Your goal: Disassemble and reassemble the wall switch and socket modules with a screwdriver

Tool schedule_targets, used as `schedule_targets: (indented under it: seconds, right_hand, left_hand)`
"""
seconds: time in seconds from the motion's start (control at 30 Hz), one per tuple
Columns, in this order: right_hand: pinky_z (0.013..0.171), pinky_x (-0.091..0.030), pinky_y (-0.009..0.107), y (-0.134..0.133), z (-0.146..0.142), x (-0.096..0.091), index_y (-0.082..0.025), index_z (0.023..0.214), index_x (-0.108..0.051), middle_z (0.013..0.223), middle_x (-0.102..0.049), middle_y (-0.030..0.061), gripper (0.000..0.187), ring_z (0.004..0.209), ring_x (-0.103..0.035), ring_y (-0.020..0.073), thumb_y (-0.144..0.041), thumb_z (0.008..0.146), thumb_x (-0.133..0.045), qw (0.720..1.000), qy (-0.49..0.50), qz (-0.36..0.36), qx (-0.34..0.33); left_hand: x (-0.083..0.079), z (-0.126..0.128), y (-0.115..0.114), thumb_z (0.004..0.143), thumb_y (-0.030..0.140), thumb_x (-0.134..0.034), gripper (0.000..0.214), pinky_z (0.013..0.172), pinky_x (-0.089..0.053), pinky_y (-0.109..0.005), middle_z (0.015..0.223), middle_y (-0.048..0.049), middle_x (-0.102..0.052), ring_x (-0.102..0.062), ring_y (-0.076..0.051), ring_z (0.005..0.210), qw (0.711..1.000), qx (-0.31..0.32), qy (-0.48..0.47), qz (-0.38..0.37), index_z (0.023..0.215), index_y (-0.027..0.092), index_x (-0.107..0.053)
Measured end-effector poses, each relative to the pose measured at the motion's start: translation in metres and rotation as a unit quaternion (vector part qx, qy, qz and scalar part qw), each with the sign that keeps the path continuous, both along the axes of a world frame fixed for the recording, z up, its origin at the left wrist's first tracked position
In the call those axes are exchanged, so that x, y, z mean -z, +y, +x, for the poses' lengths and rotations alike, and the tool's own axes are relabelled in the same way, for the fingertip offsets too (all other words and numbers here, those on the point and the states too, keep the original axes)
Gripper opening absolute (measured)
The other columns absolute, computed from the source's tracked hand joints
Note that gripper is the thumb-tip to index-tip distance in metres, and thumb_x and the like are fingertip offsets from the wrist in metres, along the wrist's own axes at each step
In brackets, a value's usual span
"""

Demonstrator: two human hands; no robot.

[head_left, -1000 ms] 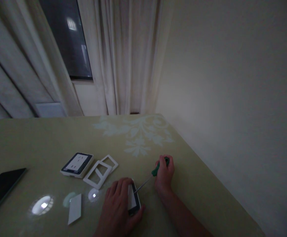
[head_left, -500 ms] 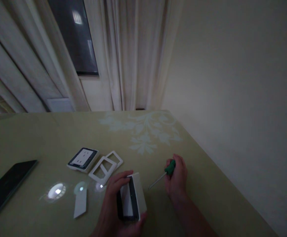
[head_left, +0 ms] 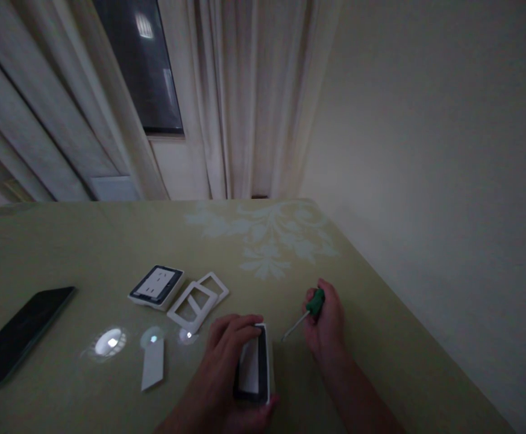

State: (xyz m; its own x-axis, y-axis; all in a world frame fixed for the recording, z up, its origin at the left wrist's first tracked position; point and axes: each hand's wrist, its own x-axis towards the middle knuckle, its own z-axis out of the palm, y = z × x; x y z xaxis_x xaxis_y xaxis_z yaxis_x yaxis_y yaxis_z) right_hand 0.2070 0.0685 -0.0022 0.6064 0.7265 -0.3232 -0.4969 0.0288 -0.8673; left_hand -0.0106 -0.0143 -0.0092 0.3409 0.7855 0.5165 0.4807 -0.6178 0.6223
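Observation:
My left hand [head_left: 220, 377] grips a wall socket module [head_left: 256, 364], white with a dark frame, tilted on its edge on the yellow-green table [head_left: 64, 241]. My right hand [head_left: 323, 325] is closed round a green-handled screwdriver [head_left: 308, 310]. Its thin metal shaft points down-left toward the module, with a small gap between tip and module.
A second socket module [head_left: 156, 286] and two white cover frames [head_left: 197, 301] lie to the upper left. A white plastic strip [head_left: 153, 371] lies left of my hand. A dark phone or tablet [head_left: 18, 334] rests at the left edge. A wall runs along the table's right side; curtains hang behind.
The screwdriver tip has drawn back from the module. My left hand tipped the module up on its edge and has since lowered it somewhat. The view shifted slightly.

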Motion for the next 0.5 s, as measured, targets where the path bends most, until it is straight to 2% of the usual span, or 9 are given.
schedule_targets:
  seconds: [0.1, 0.23, 0.3, 0.4, 0.5]
  right_hand:
    - [0.036, -0.02, 0.02, 0.002, 0.003, -0.003, -0.025, 0.079, -0.051, 0.059, -0.054, -0.0084, 0.03, 0.043, -0.043, 0.0094, -0.045, 0.074, -0.072, 1.0, 0.002, 0.001, 0.004]
    - [0.037, -0.021, 0.021, 0.003, 0.005, -0.006, -0.025, 0.078, -0.051, 0.058, -0.054, -0.0083, 0.03, 0.043, -0.041, 0.0094, -0.045, 0.075, -0.073, 1.0, 0.001, 0.003, 0.003]
    - [0.037, -0.021, 0.021, 0.003, 0.004, -0.008, -0.025, 0.078, -0.051, 0.057, -0.054, -0.0083, 0.029, 0.043, -0.042, 0.0094, -0.045, 0.075, -0.072, 1.0, 0.001, 0.003, 0.006]
    - [0.038, -0.022, 0.02, 0.002, 0.003, -0.01, -0.024, 0.079, -0.053, 0.059, -0.057, -0.0076, 0.029, 0.044, -0.045, 0.0094, -0.044, 0.074, -0.073, 1.0, 0.0, -0.002, 0.013]
    - [0.039, -0.025, 0.02, 0.002, 0.003, -0.011, -0.025, 0.08, -0.052, 0.058, -0.057, -0.0081, 0.029, 0.045, -0.046, 0.0094, -0.043, 0.074, -0.073, 1.0, -0.002, 0.0, 0.016]
  left_hand:
    - [-0.006, -0.004, 0.002, 0.071, 0.03, -0.088, 0.082, 0.112, -0.055, -0.046, 0.146, -0.008, -0.069, -0.061, -0.033, 0.133, 0.992, 0.067, 0.106, -0.032, 0.145, 0.033, -0.054]
    - [-0.01, -0.005, 0.005, 0.068, 0.035, -0.091, 0.084, 0.114, -0.055, -0.048, 0.145, -0.008, -0.07, -0.061, -0.036, 0.131, 0.969, 0.141, 0.188, -0.074, 0.146, 0.031, -0.06]
    - [-0.007, -0.007, 0.005, 0.065, 0.037, -0.094, 0.092, 0.116, -0.053, -0.054, 0.15, -0.0085, -0.067, -0.059, -0.039, 0.134, 0.967, 0.128, 0.201, -0.086, 0.15, 0.033, -0.058]
    - [-0.004, -0.013, 0.004, 0.063, 0.037, -0.096, 0.11, 0.119, -0.048, -0.067, 0.162, -0.0102, -0.055, -0.052, -0.045, 0.142, 0.972, 0.054, 0.205, -0.098, 0.161, 0.038, -0.046]
    - [-0.007, -0.02, 0.002, 0.067, 0.028, -0.09, 0.117, 0.12, -0.048, -0.068, 0.171, -0.011, -0.043, -0.042, -0.046, 0.153, 0.973, 0.019, 0.191, -0.126, 0.168, 0.04, -0.034]
